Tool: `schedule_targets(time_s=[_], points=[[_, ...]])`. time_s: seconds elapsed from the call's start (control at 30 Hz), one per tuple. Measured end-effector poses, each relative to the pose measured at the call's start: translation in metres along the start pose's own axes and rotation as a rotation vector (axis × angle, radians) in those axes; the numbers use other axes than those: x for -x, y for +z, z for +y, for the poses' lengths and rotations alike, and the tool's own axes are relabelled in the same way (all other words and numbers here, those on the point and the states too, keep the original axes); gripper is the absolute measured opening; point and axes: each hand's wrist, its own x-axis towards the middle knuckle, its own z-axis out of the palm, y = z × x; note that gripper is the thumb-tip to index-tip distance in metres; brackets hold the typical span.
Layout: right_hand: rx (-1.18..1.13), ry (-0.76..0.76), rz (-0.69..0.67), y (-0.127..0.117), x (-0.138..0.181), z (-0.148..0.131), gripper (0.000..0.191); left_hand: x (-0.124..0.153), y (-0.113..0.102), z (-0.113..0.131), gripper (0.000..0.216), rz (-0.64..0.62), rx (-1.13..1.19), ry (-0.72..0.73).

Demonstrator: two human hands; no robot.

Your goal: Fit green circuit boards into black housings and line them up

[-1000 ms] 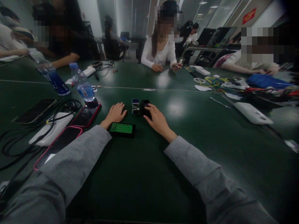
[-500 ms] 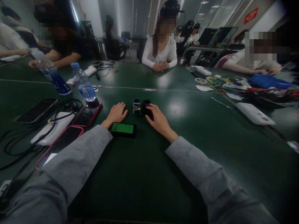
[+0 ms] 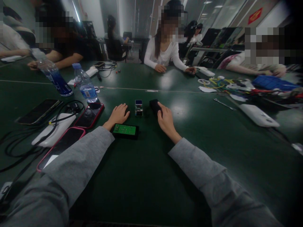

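Observation:
My left hand [image 3: 118, 115] rests flat on the dark green table [image 3: 146, 176], fingers stretched out, holding nothing. Just below it lies a black case with a green circuit board [image 3: 125, 130] inside. My right hand [image 3: 166, 119] grips a small black box [image 3: 155, 106], tilted and pulled a little to the right. Between my hands stands a small module with a blue top [image 3: 138, 108], untouched.
Phones [image 3: 91, 115], a white power bank [image 3: 55, 130] and black cables lie at the left, with two water bottles [image 3: 85, 84] behind. A white device [image 3: 258, 115], a wrench [image 3: 223, 104] and coloured wires sit at the right. Other people sit round the far side.
My right hand has drawn the black box away from the blue-topped module, to the right. The left hand has stayed put. The person opposite has stretched an arm out sideways.

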Motion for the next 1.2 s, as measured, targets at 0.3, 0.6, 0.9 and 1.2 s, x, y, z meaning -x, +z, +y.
schedule_targets(time_s=[0.3,0.6,0.9,1.2], points=[[0.021,0.017,0.046,0.006,0.002,0.011,0.048,-0.002,0.004,-0.003,0.058,0.024,0.000,0.017],[-0.089,0.181,0.083,0.011,-0.006,0.030,0.057,0.000,0.002,-0.001,0.061,0.013,-0.001,0.010],[-0.049,0.159,0.074,0.008,-0.002,0.027,0.074,-0.002,0.005,-0.005,0.060,0.017,0.020,0.013],[-0.032,0.092,-0.141,-0.046,0.023,0.020,0.064,0.002,-0.002,0.002,0.058,0.001,-0.004,0.004]])
